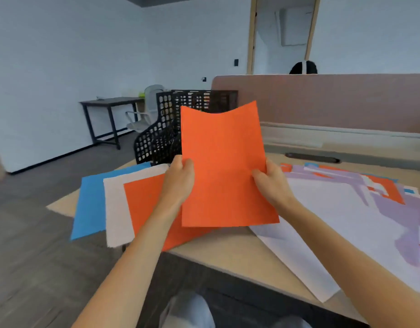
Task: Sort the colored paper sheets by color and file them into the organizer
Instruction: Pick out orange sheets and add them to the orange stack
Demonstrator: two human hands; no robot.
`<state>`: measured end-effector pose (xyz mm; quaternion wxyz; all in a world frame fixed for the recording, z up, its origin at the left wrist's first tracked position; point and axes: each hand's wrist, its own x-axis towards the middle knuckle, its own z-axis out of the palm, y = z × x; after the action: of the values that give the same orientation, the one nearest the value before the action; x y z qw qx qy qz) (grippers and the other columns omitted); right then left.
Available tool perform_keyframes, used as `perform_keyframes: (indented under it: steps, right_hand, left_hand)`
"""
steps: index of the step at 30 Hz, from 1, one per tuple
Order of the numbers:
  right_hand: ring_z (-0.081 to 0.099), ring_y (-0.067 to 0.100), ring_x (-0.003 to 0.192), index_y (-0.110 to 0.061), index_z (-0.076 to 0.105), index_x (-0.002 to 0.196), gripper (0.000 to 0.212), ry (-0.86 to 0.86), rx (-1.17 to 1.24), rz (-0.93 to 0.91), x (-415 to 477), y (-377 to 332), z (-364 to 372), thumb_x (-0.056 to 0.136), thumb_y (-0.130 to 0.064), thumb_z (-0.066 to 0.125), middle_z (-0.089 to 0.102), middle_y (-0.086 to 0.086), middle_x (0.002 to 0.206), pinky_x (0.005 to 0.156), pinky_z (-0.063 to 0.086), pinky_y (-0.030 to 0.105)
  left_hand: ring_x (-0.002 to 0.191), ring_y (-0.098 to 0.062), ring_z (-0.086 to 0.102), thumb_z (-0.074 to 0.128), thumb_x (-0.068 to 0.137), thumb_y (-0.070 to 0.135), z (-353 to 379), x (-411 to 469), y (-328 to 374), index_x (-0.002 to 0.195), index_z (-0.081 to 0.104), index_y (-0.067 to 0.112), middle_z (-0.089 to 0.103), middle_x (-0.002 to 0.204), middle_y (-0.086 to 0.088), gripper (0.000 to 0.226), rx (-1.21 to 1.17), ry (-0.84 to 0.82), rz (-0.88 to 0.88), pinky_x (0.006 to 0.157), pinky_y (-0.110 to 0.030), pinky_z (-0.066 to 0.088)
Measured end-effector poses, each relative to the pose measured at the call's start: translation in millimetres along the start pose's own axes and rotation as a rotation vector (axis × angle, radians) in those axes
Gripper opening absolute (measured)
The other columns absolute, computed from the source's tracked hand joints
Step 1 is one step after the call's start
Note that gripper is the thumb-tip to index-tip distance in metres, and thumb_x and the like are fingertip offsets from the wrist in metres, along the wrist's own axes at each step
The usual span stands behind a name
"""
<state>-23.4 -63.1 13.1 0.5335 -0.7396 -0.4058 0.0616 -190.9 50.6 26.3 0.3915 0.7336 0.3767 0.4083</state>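
An orange sheet (223,166) is held upright above the desk, its top edge sagging. My left hand (180,178) grips its left edge and my right hand (270,183) pinches its right edge. Behind the sheet stands the black perforated organizer (164,129), partly hidden by it. On the desk to the left lie three sorted piles side by side: blue paper (90,202), white paper (116,209) and orange paper (145,204). To the right spreads a mixed heap of white, lilac, orange and blue sheets (360,209).
A pinkish partition panel (334,100) rises along the desk's far side, with another person's head behind it. The wooden desk (228,252) ends in a corner at the left. A dark side table (109,102) and a grey chair (145,112) stand by the wall.
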Motion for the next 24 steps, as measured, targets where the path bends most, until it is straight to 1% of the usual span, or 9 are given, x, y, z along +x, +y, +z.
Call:
perform_keyframes:
  steps: [2, 4, 5, 8, 10, 12, 15, 20, 24]
  right_hand:
    - [0.060, 0.021, 0.073, -0.015, 0.058, 0.086, 0.012, -0.117, -0.059, 0.027, -5.6, -5.9, 40.0, 0.084, -0.021, 0.047, 0.061, -0.002, 0.076, 0.064, 0.041, 0.031]
    - [0.063, 0.027, 0.084, -0.015, 0.058, 0.091, 0.015, -0.226, -0.131, 0.034, -11.6, -8.7, 71.5, 0.086, -0.023, 0.047, 0.062, 0.003, 0.083, 0.068, 0.045, 0.031]
    - [0.062, 0.027, 0.089, -0.014, 0.058, 0.097, 0.019, -0.277, -0.183, 0.034, -15.4, -11.9, 83.3, 0.087, -0.024, 0.046, 0.059, 0.003, 0.088, 0.068, 0.045, 0.027]
    - [0.057, 0.016, 0.075, -0.012, 0.058, 0.110, 0.033, -0.355, -0.294, 0.006, -19.1, -11.8, 113.0, 0.083, -0.026, 0.048, 0.059, -0.001, 0.090, 0.062, 0.045, 0.009]
    - [0.062, 0.021, 0.092, -0.020, 0.054, 0.123, 0.054, -0.351, -0.369, 0.025, -17.9, -7.9, 126.1, 0.073, -0.041, 0.047, 0.064, 0.002, 0.103, 0.085, 0.052, 0.029]
    - [0.052, 0.029, 0.118, -0.020, 0.044, 0.130, 0.051, -0.339, -0.500, 0.056, -13.8, -2.8, 134.6, 0.083, -0.037, 0.051, 0.058, 0.007, 0.122, 0.101, 0.041, 0.042]
    - [0.038, 0.030, 0.131, -0.016, 0.042, 0.133, 0.046, -0.328, -0.610, 0.068, -13.2, -2.6, 136.0, 0.090, -0.031, 0.046, 0.050, 0.010, 0.135, 0.104, 0.029, 0.044]
    - [0.032, 0.030, 0.134, -0.018, 0.043, 0.138, 0.049, -0.361, -0.578, 0.083, -2.2, 1.4, 142.8, 0.091, -0.032, 0.045, 0.044, 0.009, 0.142, 0.107, 0.025, 0.045]
    - [0.032, 0.031, 0.133, -0.023, 0.046, 0.138, 0.050, -0.335, -0.557, 0.054, 5.3, 1.7, 143.2, 0.089, -0.036, 0.047, 0.046, 0.009, 0.141, 0.107, 0.026, 0.045]
  left_hand:
    - [0.066, -0.018, 0.048, 0.033, 0.101, 0.028, -36.2, -8.2, -27.4, 0.092, 0.049, 0.017, 0.052, 0.078, -0.003, 0.022, 0.073, 0.028, -0.059, 0.061, -0.034, 0.034]
    - [0.075, -0.021, 0.057, 0.036, 0.100, 0.028, -63.9, -15.2, -55.7, 0.100, 0.052, 0.018, 0.062, 0.087, -0.006, 0.019, 0.175, 0.043, -0.104, 0.068, -0.035, 0.041]
    - [0.080, -0.023, 0.061, 0.038, 0.099, 0.027, -74.5, -17.5, -68.0, 0.102, 0.054, 0.019, 0.065, 0.090, -0.006, 0.018, 0.220, 0.046, -0.125, 0.073, -0.037, 0.046]
    - [0.082, -0.023, 0.063, 0.043, 0.094, 0.026, -96.1, -18.8, -94.4, 0.105, 0.058, 0.022, 0.068, 0.092, 0.001, 0.019, 0.409, 0.028, -0.165, 0.077, -0.041, 0.052]
    - [0.082, -0.019, 0.056, 0.046, 0.095, 0.026, -101.9, -20.0, -103.4, 0.113, 0.056, 0.020, 0.061, 0.094, 0.006, 0.022, 0.552, 0.014, -0.175, 0.067, -0.034, 0.045]
    - [0.080, -0.018, 0.056, 0.048, 0.096, 0.028, -104.2, -22.2, -107.9, 0.121, 0.053, 0.020, 0.059, 0.094, 0.006, 0.026, 0.624, -0.004, -0.182, 0.061, -0.032, 0.041]
    - [0.086, -0.020, 0.062, 0.050, 0.095, 0.034, -105.1, -22.1, -115.9, 0.126, 0.050, 0.019, 0.065, 0.101, 0.002, 0.034, 0.652, -0.003, -0.185, 0.072, -0.036, 0.053]
    - [0.082, -0.021, 0.058, 0.050, 0.096, 0.035, -104.9, -19.2, -118.8, 0.120, 0.042, 0.015, 0.057, 0.090, 0.002, 0.032, 0.733, 0.016, -0.179, 0.066, -0.035, 0.046]
    - [0.094, -0.024, 0.050, 0.046, 0.095, 0.036, -107.3, -17.7, -111.2, 0.104, 0.042, 0.015, 0.054, 0.101, -0.004, 0.024, 0.833, 0.067, -0.166, 0.079, -0.042, 0.047]
